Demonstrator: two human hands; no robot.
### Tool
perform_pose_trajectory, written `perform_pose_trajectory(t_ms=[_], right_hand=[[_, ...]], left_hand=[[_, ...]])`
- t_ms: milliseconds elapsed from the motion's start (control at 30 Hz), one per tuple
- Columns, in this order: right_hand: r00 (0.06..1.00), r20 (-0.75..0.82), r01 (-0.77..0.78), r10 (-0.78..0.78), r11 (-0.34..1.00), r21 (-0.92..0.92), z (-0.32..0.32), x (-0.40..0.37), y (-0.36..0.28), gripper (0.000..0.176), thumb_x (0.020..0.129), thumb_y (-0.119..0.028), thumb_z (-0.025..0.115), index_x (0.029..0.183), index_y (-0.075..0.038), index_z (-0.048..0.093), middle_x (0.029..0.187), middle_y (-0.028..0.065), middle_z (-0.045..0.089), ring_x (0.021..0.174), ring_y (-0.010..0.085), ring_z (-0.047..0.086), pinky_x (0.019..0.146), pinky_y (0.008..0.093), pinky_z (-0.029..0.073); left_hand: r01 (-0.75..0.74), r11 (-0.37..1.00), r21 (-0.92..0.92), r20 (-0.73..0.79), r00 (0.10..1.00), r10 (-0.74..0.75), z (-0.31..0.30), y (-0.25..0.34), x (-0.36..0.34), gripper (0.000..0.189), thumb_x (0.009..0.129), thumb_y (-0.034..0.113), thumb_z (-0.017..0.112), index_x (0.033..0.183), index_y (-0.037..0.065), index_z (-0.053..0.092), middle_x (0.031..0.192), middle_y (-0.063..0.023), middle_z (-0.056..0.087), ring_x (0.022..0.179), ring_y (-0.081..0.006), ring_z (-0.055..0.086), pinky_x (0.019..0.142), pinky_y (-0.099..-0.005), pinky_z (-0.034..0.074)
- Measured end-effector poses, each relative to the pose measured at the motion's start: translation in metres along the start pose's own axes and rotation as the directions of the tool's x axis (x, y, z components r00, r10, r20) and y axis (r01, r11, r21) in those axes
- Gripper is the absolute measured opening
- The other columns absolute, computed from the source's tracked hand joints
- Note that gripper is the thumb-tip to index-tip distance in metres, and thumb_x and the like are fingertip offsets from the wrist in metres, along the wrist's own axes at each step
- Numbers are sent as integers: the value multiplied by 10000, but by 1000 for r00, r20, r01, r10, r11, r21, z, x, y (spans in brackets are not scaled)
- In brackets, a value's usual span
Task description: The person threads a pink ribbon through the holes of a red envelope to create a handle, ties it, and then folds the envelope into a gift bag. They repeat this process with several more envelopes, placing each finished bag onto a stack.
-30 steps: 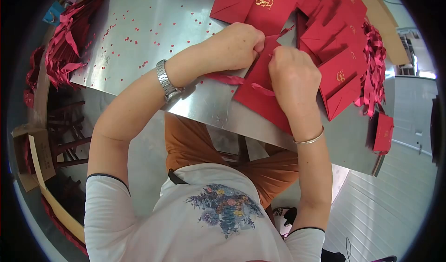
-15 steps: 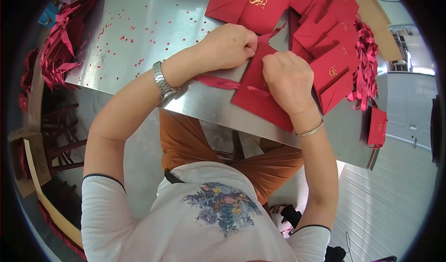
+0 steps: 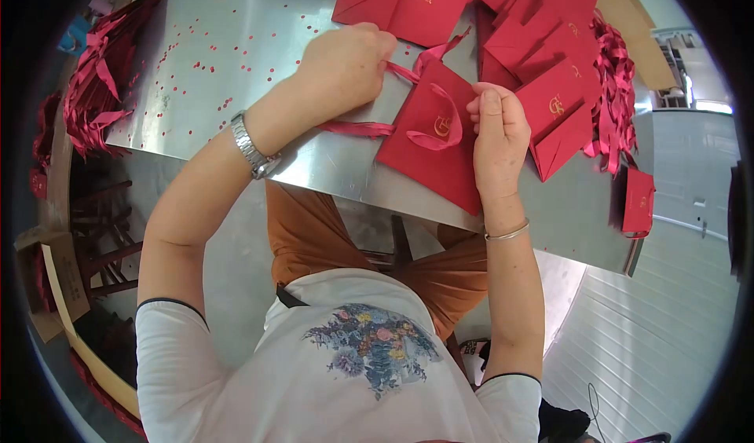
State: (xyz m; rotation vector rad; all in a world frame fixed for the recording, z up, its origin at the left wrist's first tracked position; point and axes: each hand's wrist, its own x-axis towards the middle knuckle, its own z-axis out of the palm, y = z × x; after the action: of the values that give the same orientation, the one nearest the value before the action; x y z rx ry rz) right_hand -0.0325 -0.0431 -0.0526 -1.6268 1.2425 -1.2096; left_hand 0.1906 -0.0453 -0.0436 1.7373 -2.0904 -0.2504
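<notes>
A flat red paper gift bag [image 3: 416, 148] with a gold logo lies tilted near the table's front edge. One ribbon handle [image 3: 453, 133] loops across its face, and another red ribbon [image 3: 357, 129] trails to its left. My left hand [image 3: 345, 62] is closed at the bag's upper left, with a red ribbon [image 3: 403, 71] running from its fingers to the bag's top. At the right edge of the bag, my right hand [image 3: 500, 133] has its fingers curled and thumb pressed against them; what they hold is hidden.
Several red bags [image 3: 542, 58] overlap at the right, beside a bundle of ribbons [image 3: 613, 97]. Another bag [image 3: 404, 3] lies at the back. A stack of bags [image 3: 98, 74] stands at the far left. Red dots of paper [image 3: 212, 69] are scattered over the metal table [image 3: 259, 19].
My left hand has moved left and away from the bag, drawing the ribbon. My right hand has turned thumb-up and shifted off the bag's face, exposing the logo and looped handle.
</notes>
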Motion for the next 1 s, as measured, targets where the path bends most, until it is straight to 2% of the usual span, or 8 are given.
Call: perform_pose_trajectory(t_ms=[100,233,333,500,600,667,933,1000], right_hand=[[1000,8,1,-2,1000,18,-1,1,-1,216,987,-169,526,965,6,651,749,14,600,708,79,546,652,224,453],[1000,1,7,-7,1000,-6,0,0,-2,216,986,-167,527,959,6,653,739,13,598,691,83,545,650,229,456],[999,-2,33,-33,999,-12,1,1,-1,208,981,-162,536,963,8,653,739,17,601,692,84,554,654,230,461],[998,8,61,-61,998,7,1,0,0,196,971,-157,550,959,8,655,762,40,629,704,100,600,665,244,483],[998,8,63,-63,998,-32,1,1,4,188,966,-156,557,957,2,659,768,61,639,694,113,612,658,251,487],[997,23,72,-70,996,-58,0,1,4,184,963,-157,562,956,-1,660,762,67,638,692,117,613,655,252,487],[997,32,76,-74,996,-51,1,0,4,172,948,-156,590,949,-1,662,736,68,639,689,120,611,648,259,486],[997,33,76,-75,997,-34,2,0,3,167,944,-154,596,948,-1,662,743,69,643,689,119,605,651,260,486]], left_hand=[[31,1000,-6,-10,999,-31,-8,-10,-3,131,822,98,546,903,54,640,932,-138,626,863,-354,622,744,-454,507],[-81,995,-64,-335,940,55,-27,6,-32,161,842,107,578,987,60,630,962,-119,611,906,-342,608,745,-444,505],[-226,963,-147,-31,974,224,-27,18,-66,151,814,71,644,961,42,659,931,-121,609,867,-316,584,744,-396,484],[-145,979,-141,-25,989,143,-20,16,-76,66,795,101,676,803,60,625,777,-71,598,816,-294,593,655,-421,498],[-95,994,46,-123,987,100,-22,-9,-72,58,776,46,661,831,63,663,795,-83,617,797,-297,600,665,-387,487],[-19,1000,5,-82,996,20,-30,-29,-68,57,788,43,657,841,57,672,796,-82,623,793,-292,610,665,-377,490],[39,999,-18,-37,999,-40,-34,-24,-72,63,808,39,652,864,32,679,822,-96,641,746,-285,628,646,-351,489],[45,996,-74,-47,998,-49,-36,-28,-74,161,805,18,647,956,47,695,808,-96,637,714,-239,616,624,-326,480]])
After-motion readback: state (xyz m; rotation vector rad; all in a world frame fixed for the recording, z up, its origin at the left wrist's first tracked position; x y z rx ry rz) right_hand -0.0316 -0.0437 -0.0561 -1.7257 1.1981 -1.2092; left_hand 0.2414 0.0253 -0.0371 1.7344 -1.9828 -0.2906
